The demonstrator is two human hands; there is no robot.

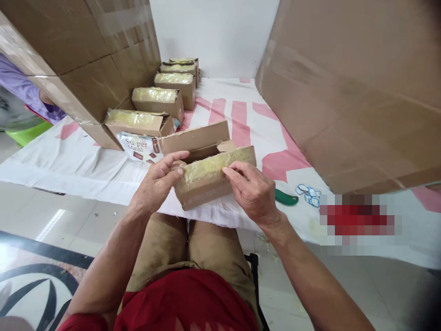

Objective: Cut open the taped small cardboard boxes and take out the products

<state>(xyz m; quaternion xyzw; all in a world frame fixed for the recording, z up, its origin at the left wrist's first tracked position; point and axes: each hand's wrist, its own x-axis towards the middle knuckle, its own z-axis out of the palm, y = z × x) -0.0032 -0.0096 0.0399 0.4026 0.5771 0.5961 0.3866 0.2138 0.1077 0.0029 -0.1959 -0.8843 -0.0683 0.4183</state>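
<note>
A small brown cardboard box sits with its lid up at the near edge of the cloth-covered table. Yellowish tape covers its front flap. My left hand is at the box's left end, thumb on the taped flap and index finger stretched over the opening. Thumb and fingers of my right hand pinch the flap's edge toward the right. The box's contents are mostly hidden. Just behind its left end lies a white printed "Super Meal" pouch.
Several taped cardboard boxes form a row along the left. Large carton walls flank the table. Right of my hand lie a green curved-handled tool and blue-white pieces. A purple sleeve of another person shows far left.
</note>
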